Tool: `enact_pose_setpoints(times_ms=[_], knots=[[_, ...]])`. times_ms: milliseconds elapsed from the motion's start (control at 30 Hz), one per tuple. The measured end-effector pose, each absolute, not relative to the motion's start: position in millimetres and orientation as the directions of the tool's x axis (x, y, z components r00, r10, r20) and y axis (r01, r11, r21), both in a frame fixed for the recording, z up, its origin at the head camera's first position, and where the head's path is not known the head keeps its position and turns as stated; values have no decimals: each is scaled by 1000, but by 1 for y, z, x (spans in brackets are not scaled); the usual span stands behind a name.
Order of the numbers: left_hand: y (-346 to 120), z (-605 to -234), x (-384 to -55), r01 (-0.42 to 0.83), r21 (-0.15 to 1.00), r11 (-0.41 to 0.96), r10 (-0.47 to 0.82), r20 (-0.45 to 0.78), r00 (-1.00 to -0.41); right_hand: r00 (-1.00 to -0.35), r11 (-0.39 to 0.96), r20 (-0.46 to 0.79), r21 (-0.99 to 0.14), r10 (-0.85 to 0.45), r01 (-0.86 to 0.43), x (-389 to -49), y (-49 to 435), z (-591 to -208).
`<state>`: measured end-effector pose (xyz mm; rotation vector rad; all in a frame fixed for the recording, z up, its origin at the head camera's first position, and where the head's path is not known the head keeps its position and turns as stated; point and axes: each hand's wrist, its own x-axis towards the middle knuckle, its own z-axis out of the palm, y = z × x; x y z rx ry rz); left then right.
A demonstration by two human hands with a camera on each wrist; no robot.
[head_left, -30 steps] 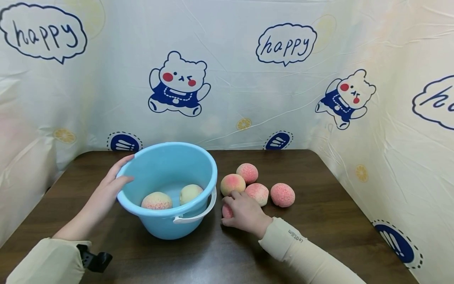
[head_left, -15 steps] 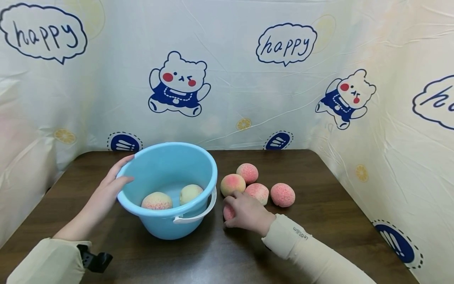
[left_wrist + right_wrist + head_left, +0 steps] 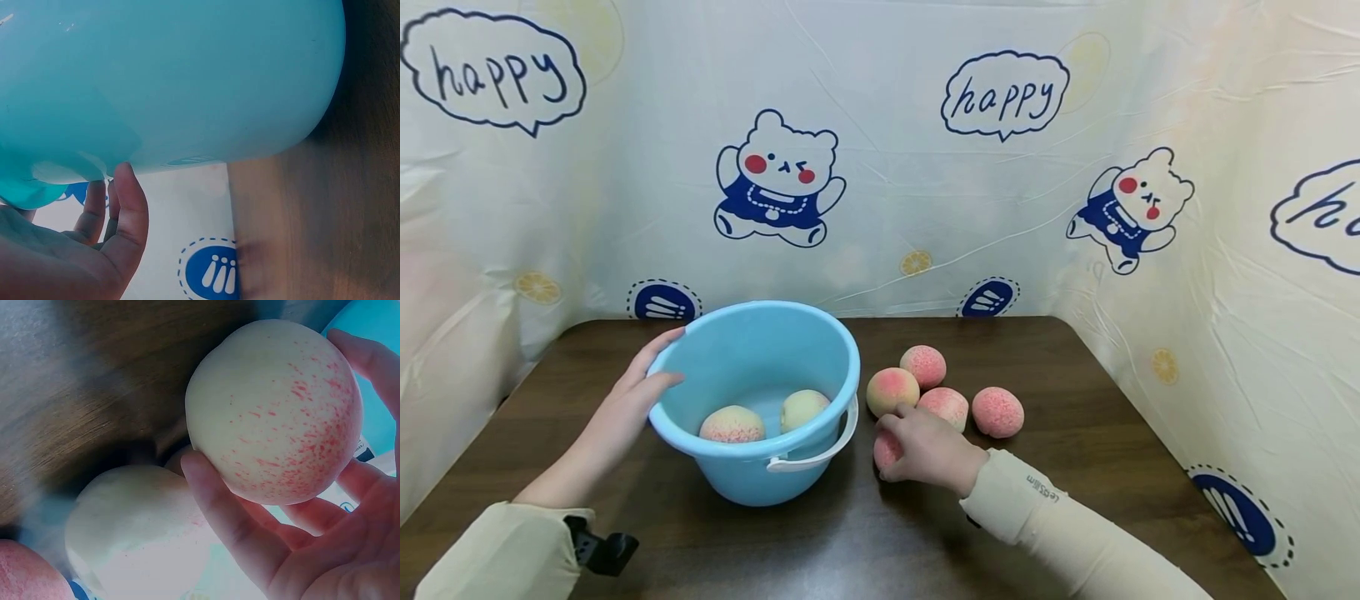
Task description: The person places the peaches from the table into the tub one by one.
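A light blue bucket (image 3: 737, 483) stands on the table, tilted a little in the head view, with two pale peaches inside, a speckled one (image 3: 732, 427) and a plainer one (image 3: 802, 410). My left hand (image 3: 642, 383) grips its left rim, thumb over the edge and fingers along the outer wall. Right of the bucket, my right hand (image 3: 934, 450) holds a peach (image 3: 275, 412), pale with red speckles, between thumb and fingers, low over the tabletop. Just beyond that hand lie a yellow-pink peach (image 3: 892, 390) and a pink-white one (image 3: 946, 407).
Farther back sits another pink peach (image 3: 923, 367), and one more (image 3: 997, 412) lies to the right. The bucket's white handle (image 3: 812, 460) hangs down on the side facing my right hand. A patterned cloth (image 3: 887, 192) surrounds the brown table (image 3: 1075, 475).
My right hand has shifted slightly right and toward me, and the peach in its fingers has moved along with it. The left hand and the bucket stay where they were.
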<state>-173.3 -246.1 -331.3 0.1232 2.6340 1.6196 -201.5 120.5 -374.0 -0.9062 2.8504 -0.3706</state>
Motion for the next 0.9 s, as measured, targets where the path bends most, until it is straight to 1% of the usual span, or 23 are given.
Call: enact_pose_setpoints(times_ms=[133,267,500,767,800,900], knots=[[-246,-332,-174,44,895,444,94,2,-996,-812,788,-56,-288,-581,-544,-200,121,-372],[-246,-332,-174,52,894,446,95,10,-995,-802,776,-37,-284,-596,-563,-200,122,-370],[-247,-332,-175,58,894,445,96,17,-995,-760,746,21,-179,-649,-642,-199,126,-359],[-246,-331,-174,50,893,447,92,9,-996,-763,760,17,-79,-646,-645,-197,129,-338],[-246,-331,-174,49,893,447,91,9,-996,-765,762,17,-76,-644,-643,-197,130,-334],[-246,-332,-174,50,892,449,92,10,-996,-775,771,-21,-118,-631,-625,-196,130,-324]])
